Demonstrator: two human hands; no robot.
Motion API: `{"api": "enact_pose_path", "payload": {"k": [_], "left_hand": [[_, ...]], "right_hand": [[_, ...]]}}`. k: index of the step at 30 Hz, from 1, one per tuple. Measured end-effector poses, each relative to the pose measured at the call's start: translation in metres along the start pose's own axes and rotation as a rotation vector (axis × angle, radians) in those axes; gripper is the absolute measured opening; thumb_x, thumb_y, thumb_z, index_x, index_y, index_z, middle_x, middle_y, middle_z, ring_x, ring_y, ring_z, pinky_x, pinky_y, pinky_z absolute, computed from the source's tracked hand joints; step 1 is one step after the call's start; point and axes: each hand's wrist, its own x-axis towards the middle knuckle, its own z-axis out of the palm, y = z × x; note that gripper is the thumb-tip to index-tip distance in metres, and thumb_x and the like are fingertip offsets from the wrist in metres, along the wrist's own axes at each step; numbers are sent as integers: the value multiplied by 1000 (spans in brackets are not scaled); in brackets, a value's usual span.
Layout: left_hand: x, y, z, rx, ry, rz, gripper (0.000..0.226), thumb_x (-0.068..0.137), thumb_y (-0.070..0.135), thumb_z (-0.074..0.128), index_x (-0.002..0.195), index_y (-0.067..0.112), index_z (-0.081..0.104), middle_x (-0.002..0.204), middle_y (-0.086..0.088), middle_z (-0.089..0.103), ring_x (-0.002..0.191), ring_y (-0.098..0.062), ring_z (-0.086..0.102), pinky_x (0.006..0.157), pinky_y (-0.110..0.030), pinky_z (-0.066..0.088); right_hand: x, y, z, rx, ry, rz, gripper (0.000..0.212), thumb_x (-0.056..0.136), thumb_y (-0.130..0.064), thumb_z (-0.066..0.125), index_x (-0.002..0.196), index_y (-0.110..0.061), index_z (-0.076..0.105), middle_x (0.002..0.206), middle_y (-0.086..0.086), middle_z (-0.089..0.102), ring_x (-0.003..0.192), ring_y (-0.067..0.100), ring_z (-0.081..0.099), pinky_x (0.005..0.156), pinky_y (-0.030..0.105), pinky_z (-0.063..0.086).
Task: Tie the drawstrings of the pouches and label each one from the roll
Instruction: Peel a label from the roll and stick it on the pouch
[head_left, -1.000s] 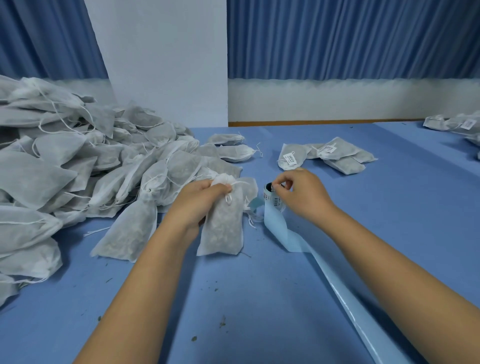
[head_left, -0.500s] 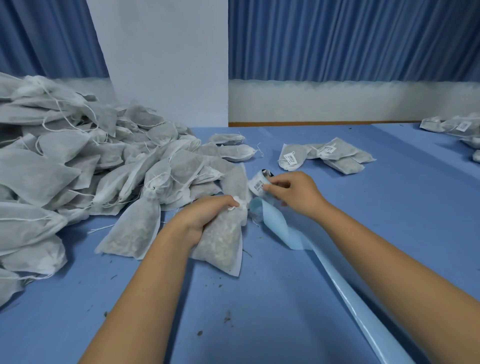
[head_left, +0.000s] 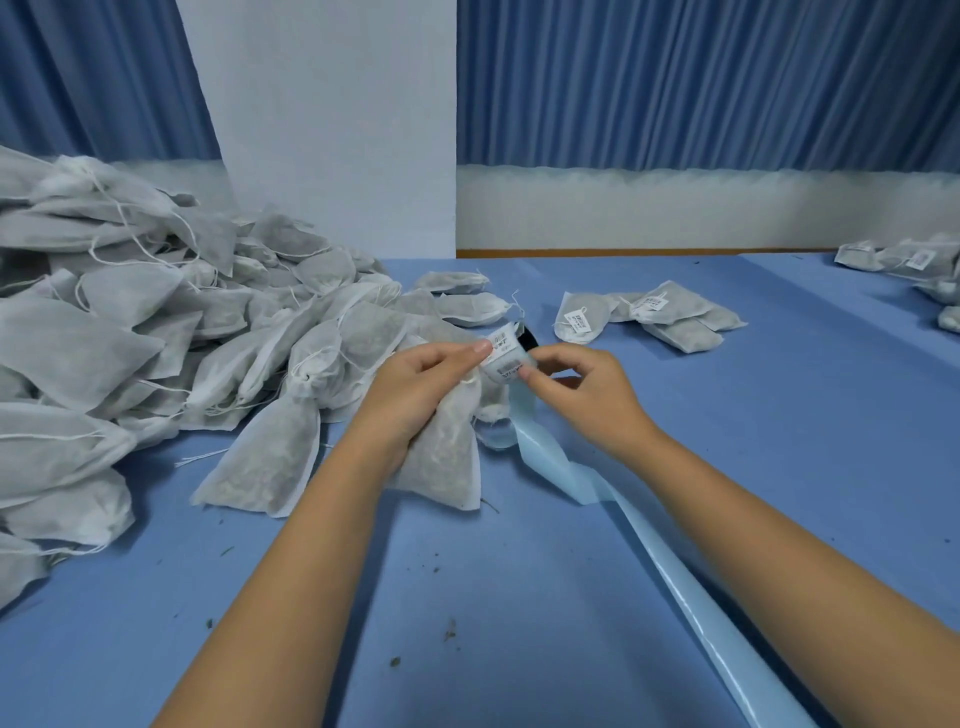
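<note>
Centre of a blue tabletop (head_left: 779, 467): the left hand (head_left: 415, 395) clasps a filled pouch (head_left: 441, 462) by its neck, its fingers (head_left: 478, 347) and those of the right hand (head_left: 587, 395) pinching the label roll (head_left: 506, 358) just above it, likely to peel a sticker; unlabelled pouches (head_left: 156, 338) heaped at nine o'clock.

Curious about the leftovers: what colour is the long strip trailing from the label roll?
Pale, glossy blue; the strip shows best in the head view.
</note>
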Motion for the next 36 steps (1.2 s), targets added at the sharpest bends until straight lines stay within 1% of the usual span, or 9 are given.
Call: {"api": "enact_pose_path", "payload": {"k": [5, 8, 12, 14, 16, 18, 22, 30, 36], "left_hand": [[6, -7, 9, 171, 165, -31, 50, 70, 54, 82, 107, 22, 71, 108, 9, 69, 100, -7, 64, 77, -21, 45], [11, -12, 7, 155, 95, -41, 20, 83, 31, 76, 100, 19, 74, 97, 4, 70, 81, -4, 63, 66, -14, 43], [17, -19, 3, 150, 123, -48, 14, 91, 17, 60, 93, 12, 73, 75, 4, 66, 44, 1, 48, 44, -11, 37], [19, -21, 2, 120, 104, -38, 17, 96, 21, 56, 98, 20, 73, 82, 8, 72, 63, 1, 63, 60, -16, 49], [19, -23, 2, 59, 85, -35, 21, 99, 22, 53, 101, 30, 73, 99, 3, 76, 92, -13, 71, 83, -33, 55], [20, -25, 2, 1, 119, -21, 26, 100, 19, 51, 96, 33, 73, 100, 2, 76, 99, -19, 71, 85, -38, 55], [20, -27, 2, -49, 157, 22, 39, 102, 19, 48, 83, 40, 75, 92, 9, 77, 90, -11, 71, 78, -30, 53], [25, -25, -5, -215, 203, 21, 29, 101, 22, 51, 92, 36, 75, 98, 4, 77, 91, -14, 73, 77, -32, 58], [29, -24, -10, -326, 225, 1, 23, 101, 18, 53, 96, 26, 74, 97, 0, 77, 89, -16, 72, 83, -37, 57]], "right_hand": [[-9, 0, 8, -530, -12, -395, 11, 81, -13, 73, 93, -14, 75, 76, 3, 60, 76, 24, 56, 70, 35, 47], [-10, -4, 13, -567, -101, -497, 19, 82, -15, 73, 101, -17, 73, 78, 2, 58, 77, 22, 54, 69, 32, 46], [-11, -8, 13, -124, 33, -193, 34, 82, -17, 73, 112, -22, 55, 82, -1, 56, 76, 15, 53, 73, 20, 45], [-7, -8, 14, 24, 64, 99, 36, 84, -23, 73, 113, -22, 52, 93, -2, 59, 83, 9, 57, 76, 16, 48], [-4, -3, 14, 183, -99, 365, 38, 85, -29, 71, 118, -21, 55, 109, 0, 64, 98, 8, 62, 89, 24, 52], [-4, 2, 13, 358, -297, 498, 29, 88, -28, 69, 114, -17, 64, 111, 3, 71, 101, 15, 66, 94, 34, 53], [-6, 9, 7, 254, -520, 448, 11, 86, -21, 70, 96, -24, 75, 102, -4, 74, 87, 7, 67, 80, 27, 51], [3, 3, -20, 144, -533, 387, 6, 84, -17, 73, 86, -12, 72, 82, -7, 72, 66, -2, 59, 64, 13, 40], [0, 0, -29, 360, -688, 363, 40, 81, -10, 64, 118, 6, 61, 130, 19, 60, 119, 25, 58, 93, 25, 47]]}}
